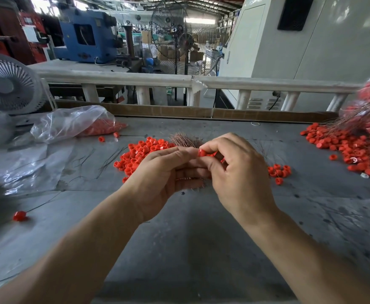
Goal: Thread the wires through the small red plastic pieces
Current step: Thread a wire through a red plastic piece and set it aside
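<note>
Two bare hands meet above the middle of a grey tabletop (190, 249). The right hand (241, 172) has its fingers curled, thumb and forefinger pinching one small red plastic piece (201, 152) at the centre of the view. The left hand (164, 174) faces it with fingers curled, its fingertips touching the same piece; thin copper wires (185, 178) lie across its fingers. Whether a wire is in the piece cannot be told.

Three loose heaps of red pieces lie on the tabletop, too many to count. One large pile (140, 152) sits at about 11 o'clock from the hands, partly hidden behind the left hand. A small cluster (279, 171) of roughly ten lies at 3 o'clock, just beside the right hand. A wide heap of wired pieces (350, 148) spreads at 2 o'clock, at the right edge. A bundle of copper wire (185, 139) lies just behind the hands at 12 o'clock. One single red piece (20, 216) on a wire lies apart at 8 o'clock, and two more sit near a clear plastic bag (74, 121) of red pieces at 10 o'clock.

One small grey desk fan (8, 84) stands at 10 o'clock. Beyond a white railing (179, 81) is a factory hall with a tall pedestal fan (179, 36), a blue machine (87, 34) and a white cabinet (300, 40).
</note>
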A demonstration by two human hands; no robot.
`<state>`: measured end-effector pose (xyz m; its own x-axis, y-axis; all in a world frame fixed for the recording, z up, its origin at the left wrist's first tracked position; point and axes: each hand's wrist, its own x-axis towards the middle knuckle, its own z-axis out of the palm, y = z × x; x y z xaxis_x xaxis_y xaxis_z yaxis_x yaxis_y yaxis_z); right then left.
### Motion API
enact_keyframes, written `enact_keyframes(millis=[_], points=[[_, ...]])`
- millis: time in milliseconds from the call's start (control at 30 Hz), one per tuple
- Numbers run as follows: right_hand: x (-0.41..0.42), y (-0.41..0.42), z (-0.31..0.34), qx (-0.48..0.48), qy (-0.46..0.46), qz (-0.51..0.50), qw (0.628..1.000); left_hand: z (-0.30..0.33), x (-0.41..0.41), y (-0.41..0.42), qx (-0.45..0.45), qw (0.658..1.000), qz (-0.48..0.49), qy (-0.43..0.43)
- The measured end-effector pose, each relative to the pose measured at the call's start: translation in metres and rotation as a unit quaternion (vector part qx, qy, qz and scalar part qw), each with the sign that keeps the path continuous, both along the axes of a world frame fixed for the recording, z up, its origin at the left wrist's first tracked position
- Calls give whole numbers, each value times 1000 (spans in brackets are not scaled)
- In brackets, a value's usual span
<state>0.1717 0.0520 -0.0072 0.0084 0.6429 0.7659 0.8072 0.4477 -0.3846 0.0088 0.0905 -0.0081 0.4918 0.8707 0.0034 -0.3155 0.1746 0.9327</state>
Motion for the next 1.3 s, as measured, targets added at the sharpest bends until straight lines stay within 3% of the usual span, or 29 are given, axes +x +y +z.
enact_keyframes(millis=[667, 900, 1100, 1300], points=[[4, 0, 1, 44, -22, 21, 999, -1, 1, -1, 22, 999, -4, 26], [6, 1, 4, 43, -85, -15, 995, -2, -1, 2, 26, 999, 32, 17], [3, 0, 1, -9, -62, 31, 998, -1, 0, 2, 15, 998, 60, 6], [4, 3, 0, 7, -26, 65, 998, -3, 1, 2, 32, 998, 60, 11]])
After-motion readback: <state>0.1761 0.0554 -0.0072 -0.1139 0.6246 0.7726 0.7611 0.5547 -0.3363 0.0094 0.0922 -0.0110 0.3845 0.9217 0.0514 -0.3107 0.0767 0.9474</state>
